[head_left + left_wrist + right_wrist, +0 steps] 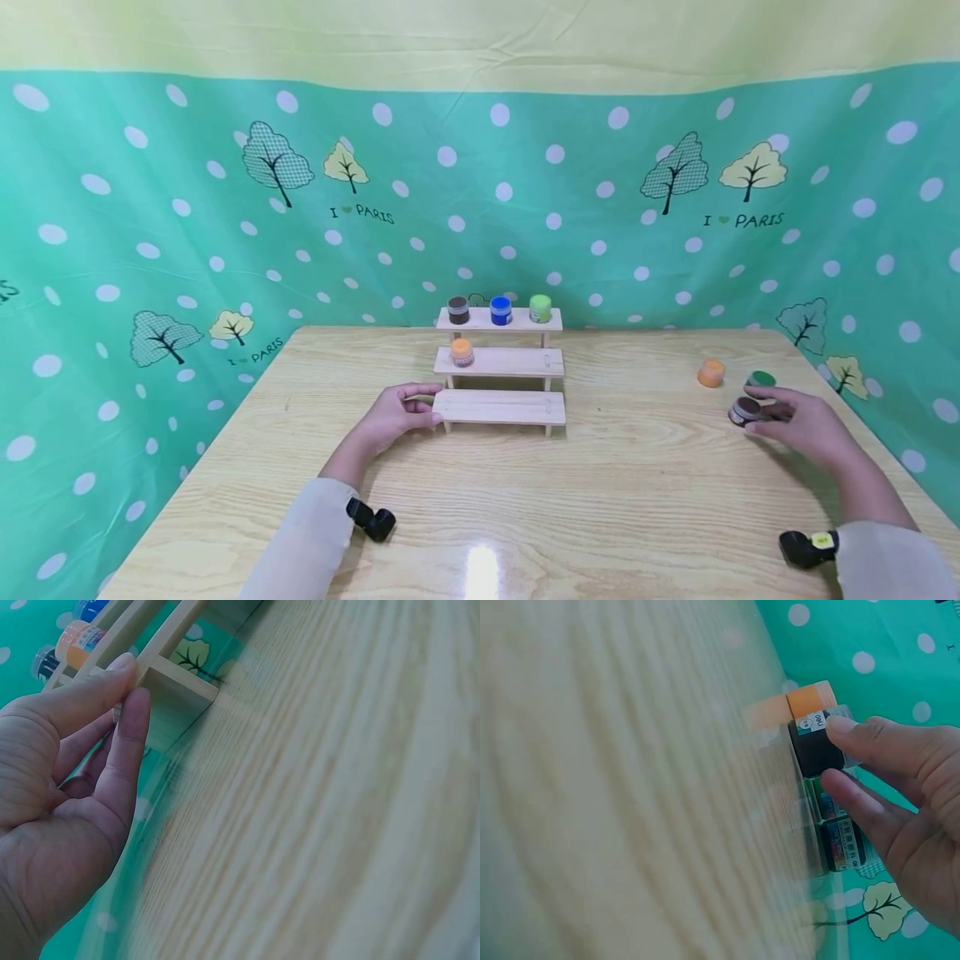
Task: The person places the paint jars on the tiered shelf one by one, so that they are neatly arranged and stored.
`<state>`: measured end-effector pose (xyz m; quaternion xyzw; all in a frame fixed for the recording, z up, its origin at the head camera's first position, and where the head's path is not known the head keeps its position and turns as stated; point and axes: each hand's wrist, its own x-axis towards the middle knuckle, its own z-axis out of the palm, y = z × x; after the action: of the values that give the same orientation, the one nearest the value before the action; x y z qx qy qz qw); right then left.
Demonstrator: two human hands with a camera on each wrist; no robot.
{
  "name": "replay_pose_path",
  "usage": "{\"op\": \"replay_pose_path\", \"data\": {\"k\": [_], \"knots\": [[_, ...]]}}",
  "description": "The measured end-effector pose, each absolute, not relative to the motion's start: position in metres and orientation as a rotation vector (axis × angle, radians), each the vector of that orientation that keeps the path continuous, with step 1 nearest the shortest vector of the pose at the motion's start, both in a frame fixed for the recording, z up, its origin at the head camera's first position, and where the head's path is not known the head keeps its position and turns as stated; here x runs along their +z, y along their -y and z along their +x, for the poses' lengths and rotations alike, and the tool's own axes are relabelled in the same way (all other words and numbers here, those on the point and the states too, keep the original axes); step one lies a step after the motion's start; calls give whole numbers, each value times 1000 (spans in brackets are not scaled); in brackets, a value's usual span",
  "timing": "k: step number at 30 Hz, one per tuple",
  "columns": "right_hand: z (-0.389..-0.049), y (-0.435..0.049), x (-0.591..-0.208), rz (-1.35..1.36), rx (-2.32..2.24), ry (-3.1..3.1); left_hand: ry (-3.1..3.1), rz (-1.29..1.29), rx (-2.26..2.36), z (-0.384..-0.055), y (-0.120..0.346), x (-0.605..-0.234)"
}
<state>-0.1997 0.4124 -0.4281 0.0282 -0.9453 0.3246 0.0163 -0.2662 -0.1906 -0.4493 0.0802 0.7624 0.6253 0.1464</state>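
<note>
My left hand (399,414) pinches the left end of the lowest step of a three-step wooden stand (498,407); the left wrist view shows thumb and forefinger at that corner. At the right, my right hand (806,425) holds a dark paint jar (745,412) between thumb and fingers. Right by it are a green paint jar (761,381) and an orange paint jar (711,373). Another dark jar (844,844) shows beside the green one in the right wrist view; the hand mostly hides it in the head view.
On the top step stand a dark brown jar (458,311), a blue jar (501,311) and a light green jar (540,308). An orange jar (462,353) sits at the left of the middle step. A polka-dot cloth (480,192) hangs behind the wooden table (600,500).
</note>
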Motion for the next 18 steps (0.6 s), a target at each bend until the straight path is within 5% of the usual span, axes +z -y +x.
{"op": "replay_pose_path", "data": {"k": [18], "knots": [[-208,-412,-434,78,999,2922,-2187,225,1818,-265,190,-449]]}}
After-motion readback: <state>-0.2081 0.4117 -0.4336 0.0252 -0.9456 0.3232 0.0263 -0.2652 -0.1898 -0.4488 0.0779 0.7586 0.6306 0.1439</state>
